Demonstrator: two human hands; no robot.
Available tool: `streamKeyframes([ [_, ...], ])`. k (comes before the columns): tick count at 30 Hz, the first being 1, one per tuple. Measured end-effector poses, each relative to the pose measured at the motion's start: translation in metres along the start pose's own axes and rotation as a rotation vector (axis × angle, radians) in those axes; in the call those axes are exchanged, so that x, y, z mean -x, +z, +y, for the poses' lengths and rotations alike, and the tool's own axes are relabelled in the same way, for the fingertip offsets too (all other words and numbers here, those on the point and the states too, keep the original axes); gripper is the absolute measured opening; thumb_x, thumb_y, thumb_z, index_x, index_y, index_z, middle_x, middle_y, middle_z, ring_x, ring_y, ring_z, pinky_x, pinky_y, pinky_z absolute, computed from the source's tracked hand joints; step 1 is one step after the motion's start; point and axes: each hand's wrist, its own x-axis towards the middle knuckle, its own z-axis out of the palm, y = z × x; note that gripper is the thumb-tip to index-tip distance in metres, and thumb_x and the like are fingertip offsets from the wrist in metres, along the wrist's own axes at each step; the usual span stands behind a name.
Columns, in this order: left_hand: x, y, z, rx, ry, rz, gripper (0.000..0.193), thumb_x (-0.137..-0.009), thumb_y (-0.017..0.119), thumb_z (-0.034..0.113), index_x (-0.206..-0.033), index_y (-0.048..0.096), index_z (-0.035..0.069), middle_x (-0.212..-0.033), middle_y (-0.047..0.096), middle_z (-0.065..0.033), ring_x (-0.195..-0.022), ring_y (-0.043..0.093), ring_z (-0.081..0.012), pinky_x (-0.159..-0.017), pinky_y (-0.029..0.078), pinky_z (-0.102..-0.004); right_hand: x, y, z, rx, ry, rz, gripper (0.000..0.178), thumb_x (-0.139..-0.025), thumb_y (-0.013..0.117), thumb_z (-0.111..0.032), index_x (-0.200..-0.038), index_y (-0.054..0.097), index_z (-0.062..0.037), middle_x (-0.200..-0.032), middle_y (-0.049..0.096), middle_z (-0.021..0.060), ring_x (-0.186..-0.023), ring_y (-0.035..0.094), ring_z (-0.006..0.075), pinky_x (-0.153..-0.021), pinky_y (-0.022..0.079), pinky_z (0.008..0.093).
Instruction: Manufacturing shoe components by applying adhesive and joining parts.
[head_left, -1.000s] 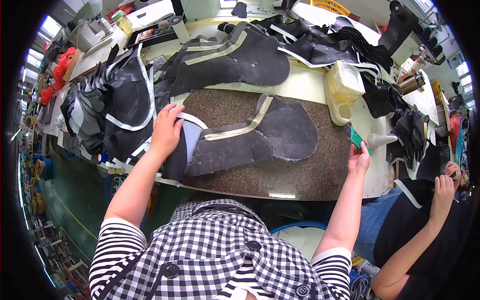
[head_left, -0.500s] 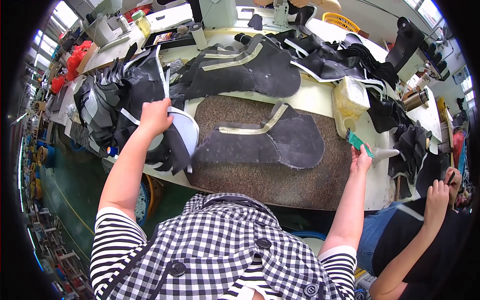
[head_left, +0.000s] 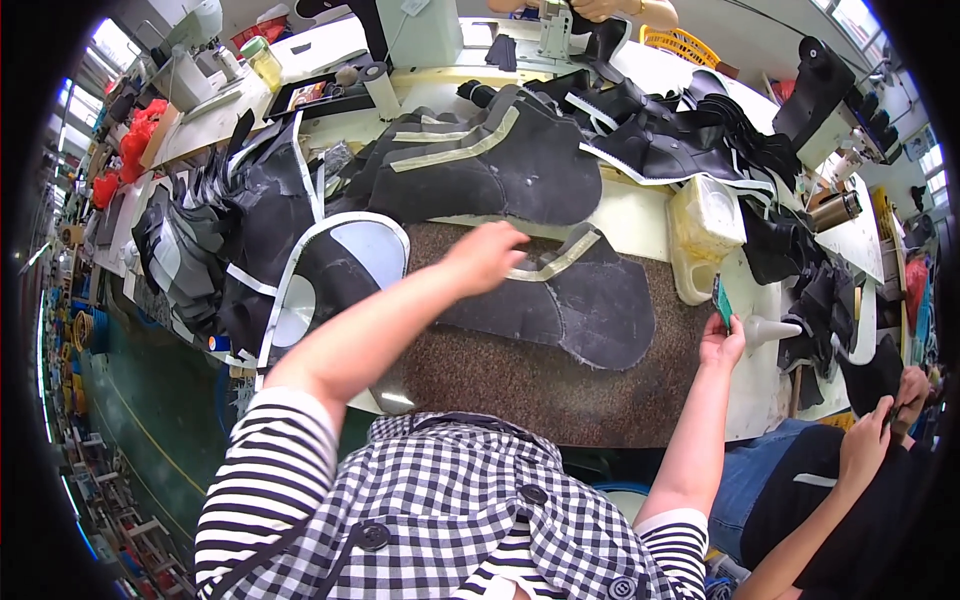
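Note:
On the brown speckled mat (head_left: pixel 490 395) lies a flat black boot-upper piece (head_left: pixel 600 310) with a pale tape strip along its upper notch. My left hand (head_left: pixel 487 258) reaches over that piece's upper left part, fingers stretched out and apart; whether they touch it I cannot tell. My arm crosses a black piece with white edging (head_left: pixel 290 262) and a pale inner face, lying at the mat's left end. Out to the right, my right hand (head_left: pixel 722 342) is closed on a small flat green tool (head_left: pixel 722 302), held upright beside a yellowed plastic container (head_left: pixel 706 235).
Stacked black pieces (head_left: pixel 480 185) lie beyond the mat. More heaps stand at left (head_left: pixel 185 260) and far right (head_left: pixel 680 140). A white cone (head_left: pixel 775 331) is near my right hand. One co-worker's hands (head_left: pixel 870 435) are at lower right; another's hand (head_left: pixel 600 8) is at the back.
My left hand has let go of the white-edged piece, which now lies left of the mat, and moved right over the taped piece. The green tool has turned more edge-on in my right hand.

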Motion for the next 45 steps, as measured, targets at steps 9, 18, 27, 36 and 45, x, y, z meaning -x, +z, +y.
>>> streamKeyframes([
  [9, -0.034, 0.052, 0.069, -0.077, -0.205, -0.412, 0.028, -0.081, 0.052, 0.027, -0.088, 0.066, 0.003, -0.085, 0.065, -0.0190, -0.082, 0.062, -0.0369, -0.074, 0.048, -0.0466, 0.000, 0.008, 0.012, 0.031, -0.046, 0.026, 0.022, -0.089, 0.053, -0.006, -0.111, 0.051, -0.0054, -0.090, 0.061, 0.0123, -0.074, 0.063, 0.0223, -0.069, 0.059, 0.0353],
  [18, -0.008, 0.031, 0.089, -0.217, 0.153, -0.137, 0.020, -0.080, 0.059, 0.023, -0.074, 0.061, 0.004, -0.068, 0.062, -0.0130, -0.069, 0.062, -0.0331, -0.073, 0.047, -0.0446, 0.015, 0.015, 0.041, -0.264, -0.062, -0.067, 0.010, -0.091, 0.049, -0.009, -0.099, 0.053, -0.0064, -0.083, 0.064, 0.0105, -0.069, 0.063, 0.0217, -0.069, 0.058, 0.0352],
  [27, 0.001, 0.023, 0.104, -0.340, -0.225, -0.276, 0.024, -0.083, 0.055, 0.019, -0.094, 0.055, -0.002, -0.076, 0.065, -0.0171, -0.072, 0.065, -0.0348, -0.065, 0.052, -0.0445, 0.040, 0.031, 0.046, -0.207, -0.204, 0.025, 0.018, -0.088, 0.052, -0.006, -0.107, 0.050, -0.0061, -0.087, 0.061, 0.0109, -0.072, 0.063, 0.0226, -0.067, 0.058, 0.0346],
  [36, 0.000, 0.045, 0.076, -0.734, 0.985, -0.413, 0.051, -0.085, 0.051, 0.023, -0.136, 0.043, 0.023, -0.131, 0.046, -0.0104, -0.130, 0.035, -0.0316, -0.112, 0.011, -0.0519, 0.034, 0.024, -0.016, 0.268, -0.146, -0.130, 0.027, -0.085, 0.057, -0.005, -0.112, 0.051, -0.0043, -0.092, 0.061, 0.0103, -0.070, 0.063, 0.0215, -0.063, 0.058, 0.0335],
  [45, 0.002, 0.060, 0.086, -0.762, 0.475, -0.643, 0.085, -0.075, 0.070, 0.044, -0.146, 0.027, 0.023, -0.141, 0.033, -0.0102, -0.097, 0.054, -0.0260, -0.077, 0.050, -0.0339, 0.094, 0.036, -0.021, 0.565, 0.014, -0.511, 0.033, -0.088, 0.058, -0.007, -0.118, 0.044, -0.0049, -0.100, 0.059, 0.0119, -0.080, 0.063, 0.0198, -0.065, 0.059, 0.0315],
])
